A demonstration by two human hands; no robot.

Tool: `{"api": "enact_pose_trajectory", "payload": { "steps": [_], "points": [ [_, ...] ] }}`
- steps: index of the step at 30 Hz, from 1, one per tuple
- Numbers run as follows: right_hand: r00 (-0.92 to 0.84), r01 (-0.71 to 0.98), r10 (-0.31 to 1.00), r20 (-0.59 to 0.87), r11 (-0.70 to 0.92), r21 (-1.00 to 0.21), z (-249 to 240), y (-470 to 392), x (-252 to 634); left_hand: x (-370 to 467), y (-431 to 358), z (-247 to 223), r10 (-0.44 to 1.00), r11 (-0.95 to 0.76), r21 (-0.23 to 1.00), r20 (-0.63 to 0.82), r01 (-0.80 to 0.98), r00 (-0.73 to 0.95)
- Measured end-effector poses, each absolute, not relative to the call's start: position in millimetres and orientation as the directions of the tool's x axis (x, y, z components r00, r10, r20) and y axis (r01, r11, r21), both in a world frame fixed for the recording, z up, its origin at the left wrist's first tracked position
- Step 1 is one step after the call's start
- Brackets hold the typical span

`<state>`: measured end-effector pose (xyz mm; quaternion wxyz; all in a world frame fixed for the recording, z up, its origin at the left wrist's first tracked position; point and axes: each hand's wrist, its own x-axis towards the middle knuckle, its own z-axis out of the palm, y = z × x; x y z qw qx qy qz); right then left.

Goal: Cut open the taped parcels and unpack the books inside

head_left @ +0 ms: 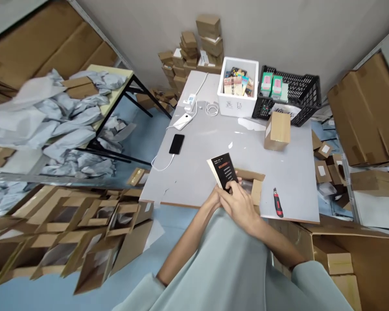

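Right hand (241, 206) wraps the lower end of a black packet (223, 171), thumb and fingers closed on it. Left hand (214, 199) sits mostly under the right, pressed to the same end; its grip is largely hidden, but it looks to be steadying the packet too. Packet stands tilted, top leaning away from the person, just above and touching the near-left corner of a small open box (251, 183) at the near edge of the table (201, 172).

Judged step: packet is being held over the open box, w/ the box flaps up. Next move likely calls for lining the packet's long side w/ the box opening and keeping the flaps out of the way; tight fit seems possible.

Packet: flat, black face, red heading and lines of white print, pale edge on the left side; print too small to read.

Further out: red-handled knife (278, 203) lies just right of the box. A closed box (278, 130) stands farther back, a phone (176, 144) on a white cable to the left, a white foam bin (238, 106) and black crate (306, 101) at the far edge.
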<state>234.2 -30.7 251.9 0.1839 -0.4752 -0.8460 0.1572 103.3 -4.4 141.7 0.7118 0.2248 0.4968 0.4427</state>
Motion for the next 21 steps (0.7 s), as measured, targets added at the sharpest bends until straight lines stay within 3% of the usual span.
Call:
{"api": "enact_pose_trajectory", "payload": {
  "steps": [4,8,11,14,18,21],
  "points": [
    [-0.192,0.624,0.963,0.19,0.269,-0.734,241.2,4.6,254.7,91.2,19.5,143.8,0.855,0.491,0.723,-0.507,-0.486,0.108],
    [0.095,0.291,0.992,-0.078,-0.102,-0.951,206.4,37.8,280.1,69.1,41.9,148.4,0.88,0.441,0.744,-0.469,-0.501,0.077],
    [0.067,0.053,0.958,-0.278,-0.282,-0.958,167.0,44.6,289.2,56.1,54.7,148.1,0.877,0.45,0.785,-0.479,-0.426,0.043],
    [0.007,-0.087,0.922,-0.388,-0.386,-0.918,134.3,42.9,286.9,48.2,64.9,143.8,0.855,0.499,0.805,-0.518,-0.322,0.03],
    [0.029,-0.201,0.932,-0.361,-0.349,-0.915,122.3,65.2,281.6,38.9,89.0,142.2,0.871,0.491,0.852,-0.483,-0.179,0.093],
    [0.044,-0.237,0.959,-0.281,-0.264,-0.935,134.8,116.6,279.4,33.6,133.6,150.9,0.925,0.374,0.915,-0.356,-0.148,0.136]
  ]
}}
